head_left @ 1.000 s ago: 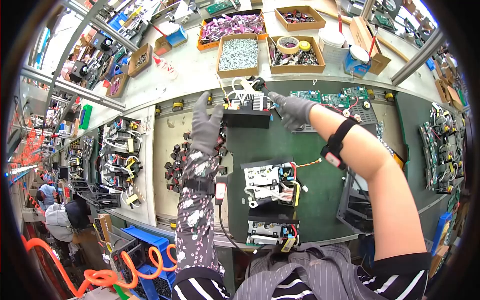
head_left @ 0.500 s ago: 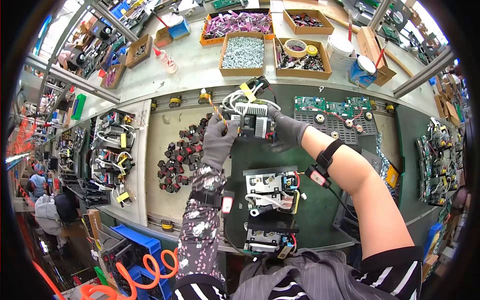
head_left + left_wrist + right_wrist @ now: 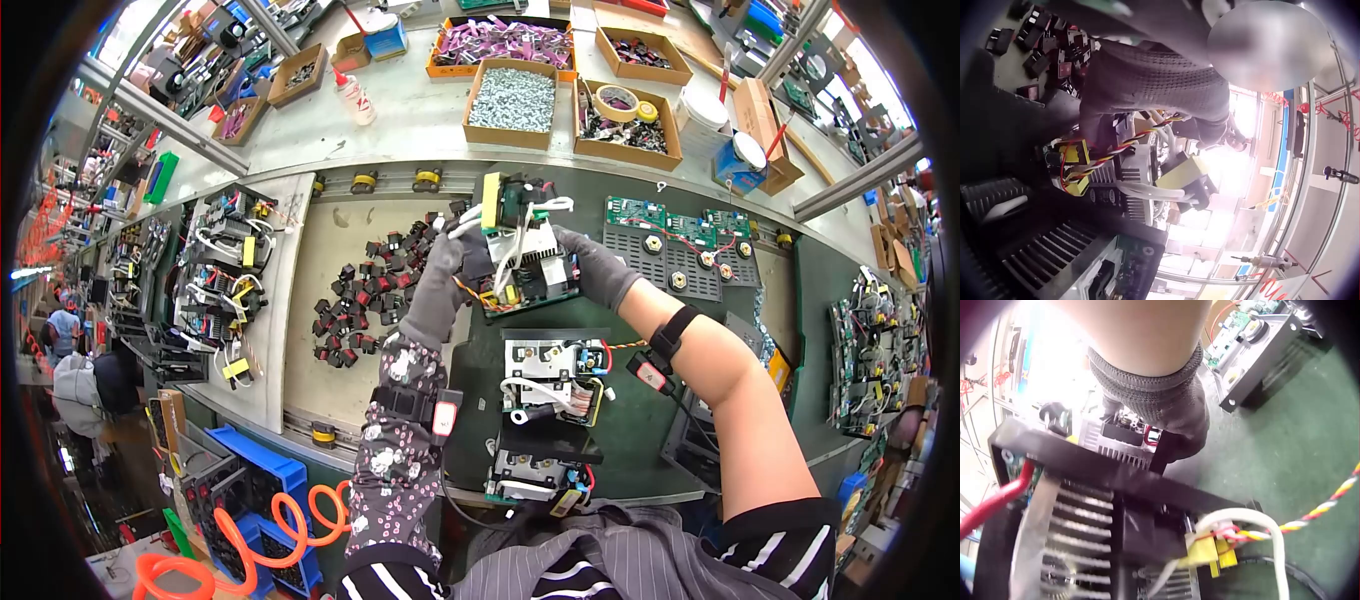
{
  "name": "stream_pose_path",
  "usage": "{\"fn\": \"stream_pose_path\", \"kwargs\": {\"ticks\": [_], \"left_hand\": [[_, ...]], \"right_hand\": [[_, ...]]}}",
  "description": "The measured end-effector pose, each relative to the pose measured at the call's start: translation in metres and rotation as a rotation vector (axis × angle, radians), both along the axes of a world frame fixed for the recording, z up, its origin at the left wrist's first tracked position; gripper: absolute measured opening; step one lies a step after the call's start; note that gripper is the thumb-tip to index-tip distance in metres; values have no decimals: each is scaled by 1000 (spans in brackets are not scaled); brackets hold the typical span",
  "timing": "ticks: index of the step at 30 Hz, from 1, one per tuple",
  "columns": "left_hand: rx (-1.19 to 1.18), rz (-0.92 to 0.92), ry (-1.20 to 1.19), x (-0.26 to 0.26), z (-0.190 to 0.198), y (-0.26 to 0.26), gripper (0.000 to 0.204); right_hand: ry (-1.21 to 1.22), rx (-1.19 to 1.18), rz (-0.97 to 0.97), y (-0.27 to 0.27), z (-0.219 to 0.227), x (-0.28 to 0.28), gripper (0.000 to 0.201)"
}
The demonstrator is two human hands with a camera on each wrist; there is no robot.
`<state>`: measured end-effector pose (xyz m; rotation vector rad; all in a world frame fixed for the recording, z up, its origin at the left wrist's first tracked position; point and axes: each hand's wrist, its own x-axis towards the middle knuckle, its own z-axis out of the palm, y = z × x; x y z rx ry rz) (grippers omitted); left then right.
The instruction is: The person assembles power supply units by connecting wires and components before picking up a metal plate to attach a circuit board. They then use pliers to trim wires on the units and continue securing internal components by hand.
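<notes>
Both gloved hands hold a heat-sink circuit assembly [image 3: 532, 243] over the far part of the green mat. Its finned metal heat sink, white cables and a yellow-wrapped part face up. My left hand [image 3: 437, 288] grips its left side, beside a twisted wire bundle [image 3: 1125, 145]. On the opposite side my right hand [image 3: 600, 274] grips the edge, its fingertips partly hidden behind the unit. In the right wrist view that hand [image 3: 1175, 415] reaches down onto the finned part. Two similar assemblies, one with a white cable [image 3: 545, 385], stand nearer the body.
Loose black rocker switches [image 3: 372, 290] lie left of the mat [image 3: 640, 420]. Green circuit boards [image 3: 636, 213] and a perforated black panel [image 3: 665, 270] lie to the right. Along the back shelf stand a box of screws [image 3: 512, 98], other part boxes and a white bottle [image 3: 354, 100].
The hands have gone from apart beside the assembly to gripping it. It has been turned and tilted, its black side rotating out of sight and its heat sink and cables coming up.
</notes>
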<state>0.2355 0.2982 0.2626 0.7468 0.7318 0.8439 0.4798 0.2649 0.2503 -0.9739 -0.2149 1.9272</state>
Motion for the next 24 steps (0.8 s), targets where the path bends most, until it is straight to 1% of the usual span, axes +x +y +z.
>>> {"fn": "stream_pose_path", "kwargs": {"ticks": [1, 2, 3, 4, 5, 6, 7, 9, 10, 11, 13, 14, 15, 17, 18, 19, 20, 21, 22, 23, 24], "left_hand": [[-75, 33, -30, 4, -3, 2, 62], [-97, 15, -95, 6, -4, 2, 69], [-99, 20, -96, 8, -1, -2, 69], [-77, -14, -128, 11, 4, -4, 73], [-50, -49, -162, 15, 7, -3, 76], [-50, -44, -209, 20, 4, -2, 81], [40, -94, -269, 21, 2, 0, 78], [15, -148, -248, 22, -3, -1, 75], [105, -326, -395, 23, -11, 3, 72], [34, -126, -346, 29, -16, -7, 72], [-163, -108, -362, 40, -10, -18, 59], [-168, -206, -282, 39, -29, -13, 71], [-151, -165, -177, 46, -16, -23, 69], [-336, -207, -225, 27, -44, -25, 65], [-363, -220, 21, 17, -32, -25, 60], [-391, -231, 269, 3, -17, -26, 55], [-382, -350, 525, -11, -2, -15, 50], [-271, -391, 715, -26, 11, -10, 45], [208, -409, 1002, -50, -11, 4, 44], [542, -123, 1064, -51, 11, 8, 45], [315, -40, 1210, -27, 71, 13, 47]], "right_hand": [[-34, 58, -15, 4, -9, 7, 39], [-180, 126, 32, 12, -15, 19, 39], [-326, 192, 78, 16, -3, 23, 40], [-584, 193, -136, 18, 7, 19, 39], [-621, 337, -5, 24, 27, 27, 38], [-708, 429, 51, 32, 40, 34, 38], [-791, 519, 110, 39, 50, 40, 37], [-800, 531, 176, 55, 68, 51, 37], [-855, 598, 133, 64, 75, 51, 37], [-1078, 720, 185, 74, 80, 53, 36], [-1165, 801, 315, 85, 88, 44, 33], [-1206, 773, 368, 89, 87, 36, 34], [-1334, 806, 439, 89, 90, 26, 33], [-1429, 855, 542, 87, 96, 9, 31], [-1422, 847, 543, 84, 99, -1, 31], [-1491, 851, 608, 81, 101, -11, 31], [-1559, 856, 669, 78, 101, -15, 32], [-1552, 852, 665, 78, 97, -15, 32], [-1592, 906, 618, 77, 90, -15, 33], [-1629, 960, 573, 76, 85, -17, 34], [-1629, 909, 635, 77, 87, -17, 34]]}}
